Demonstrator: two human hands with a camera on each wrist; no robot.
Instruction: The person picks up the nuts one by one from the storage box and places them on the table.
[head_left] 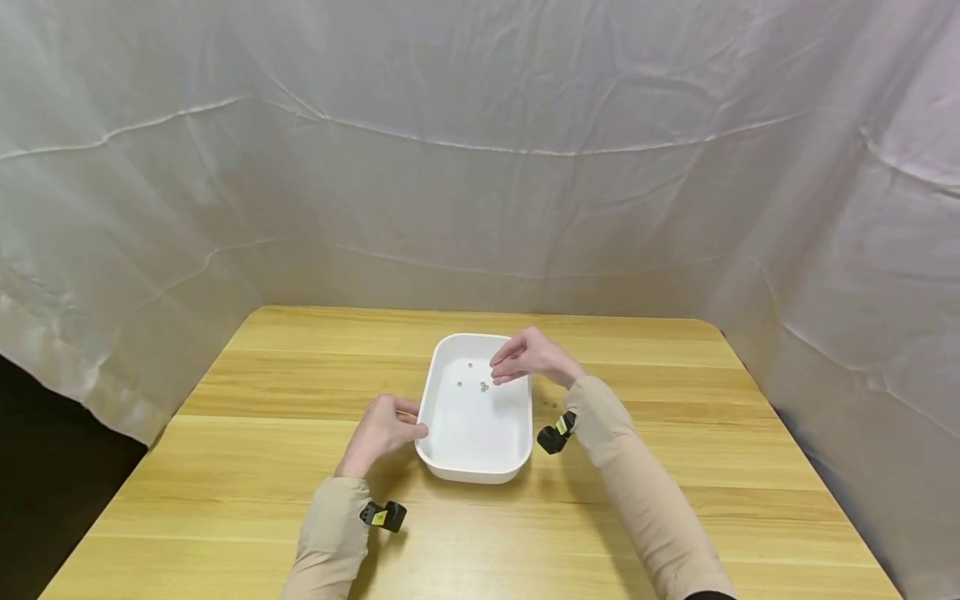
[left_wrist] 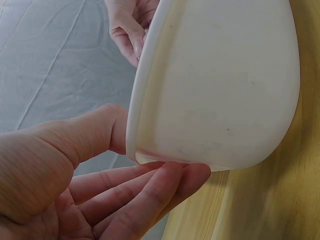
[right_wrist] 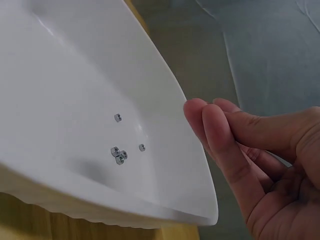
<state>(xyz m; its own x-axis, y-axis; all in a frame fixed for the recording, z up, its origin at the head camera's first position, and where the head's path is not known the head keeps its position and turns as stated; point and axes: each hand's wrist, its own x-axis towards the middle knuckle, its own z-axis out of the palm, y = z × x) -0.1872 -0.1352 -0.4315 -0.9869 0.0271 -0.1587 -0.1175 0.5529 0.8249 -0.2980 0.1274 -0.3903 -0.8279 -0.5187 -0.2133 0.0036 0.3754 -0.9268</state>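
A white rectangular tray point(head_left: 474, 442) with rounded corners sits on the wooden table. Its near left rim is pinched by my left hand point(head_left: 385, 433), thumb at the rim and fingers against the outer wall in the left wrist view. Several small metal nuts lie inside the tray, three of them bunched in a cluster point(right_wrist: 119, 155). Over the tray's far right side, my right hand point(head_left: 531, 354) pinches thumb and fingertips together. A tiny glint at those fingertips in the left wrist view looks like a nut; the fingers mostly hide it.
Two more nuts point(head_left: 550, 405) lie on the table point(head_left: 652, 400) right of the tray, beside the right wrist. Pale cloth curtains point(head_left: 480, 208) stand behind the table and along both sides.
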